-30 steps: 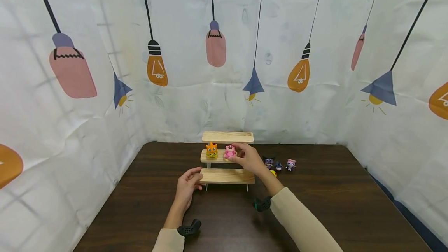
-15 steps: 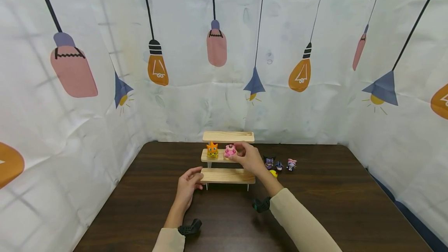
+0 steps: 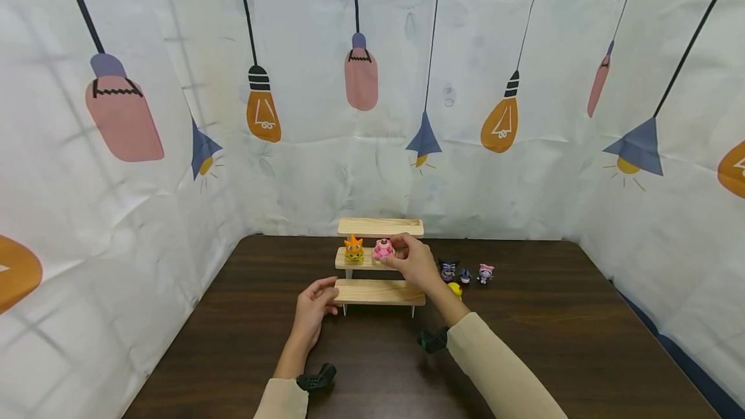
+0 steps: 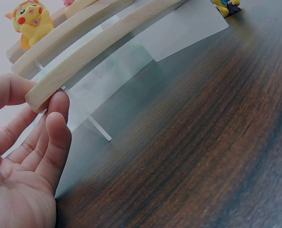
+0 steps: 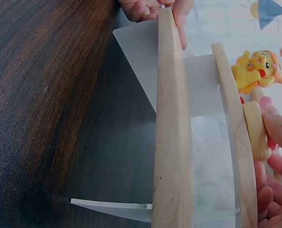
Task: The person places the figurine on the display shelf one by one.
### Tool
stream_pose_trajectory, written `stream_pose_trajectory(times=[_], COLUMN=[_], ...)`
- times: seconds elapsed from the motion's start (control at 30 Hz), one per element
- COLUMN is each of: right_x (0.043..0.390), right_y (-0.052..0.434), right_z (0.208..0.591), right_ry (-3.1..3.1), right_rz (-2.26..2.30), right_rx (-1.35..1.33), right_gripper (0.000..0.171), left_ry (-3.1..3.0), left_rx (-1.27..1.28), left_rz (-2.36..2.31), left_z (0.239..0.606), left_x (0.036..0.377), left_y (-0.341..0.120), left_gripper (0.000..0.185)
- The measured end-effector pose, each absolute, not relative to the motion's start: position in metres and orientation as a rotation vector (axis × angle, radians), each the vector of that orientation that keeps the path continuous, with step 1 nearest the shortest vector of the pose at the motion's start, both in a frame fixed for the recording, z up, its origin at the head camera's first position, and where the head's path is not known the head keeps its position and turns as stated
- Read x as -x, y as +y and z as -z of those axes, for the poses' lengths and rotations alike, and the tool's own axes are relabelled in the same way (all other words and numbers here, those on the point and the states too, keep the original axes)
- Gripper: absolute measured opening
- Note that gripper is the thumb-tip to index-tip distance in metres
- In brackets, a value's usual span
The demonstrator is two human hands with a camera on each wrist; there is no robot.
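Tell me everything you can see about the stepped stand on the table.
The stand has three pale boards rising like steps toward the back; they look like grained wood with rounded corners. Translucent, plastic-looking supports carry them. It stands upright on the dark table. The left hand grips the left end of the lowest board. On the middle board, an orange-hooded figure sits toward the left; to its right, a pink figure, pinched by the right hand, seems to touch the board.

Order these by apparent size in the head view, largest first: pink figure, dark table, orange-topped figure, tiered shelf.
1. Dark table
2. Tiered shelf
3. Pink figure and orange-topped figure: look too alike to rank.
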State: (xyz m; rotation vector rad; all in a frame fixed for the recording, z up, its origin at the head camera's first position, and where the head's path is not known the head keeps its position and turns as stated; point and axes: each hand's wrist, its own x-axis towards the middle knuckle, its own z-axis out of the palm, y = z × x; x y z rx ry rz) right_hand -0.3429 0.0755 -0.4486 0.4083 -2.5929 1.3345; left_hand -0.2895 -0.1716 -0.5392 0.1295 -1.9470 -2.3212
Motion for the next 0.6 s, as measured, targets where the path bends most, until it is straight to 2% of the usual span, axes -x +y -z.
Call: stream_pose_trajectory(times=[0.6], right_x=[0.3415], right_y=[0.0764], right_z=[0.4493], right_ry=[-2.579], right_rz=[-1.370], right_rx=[-0.396], right_gripper=[0.043], left_ry=[-1.955], left_rx=[-0.137], left_rz=[2.320], left_z=[0.5379], left_x=[0.2889], left_y=[-0.1716], left_gripper=[0.035])
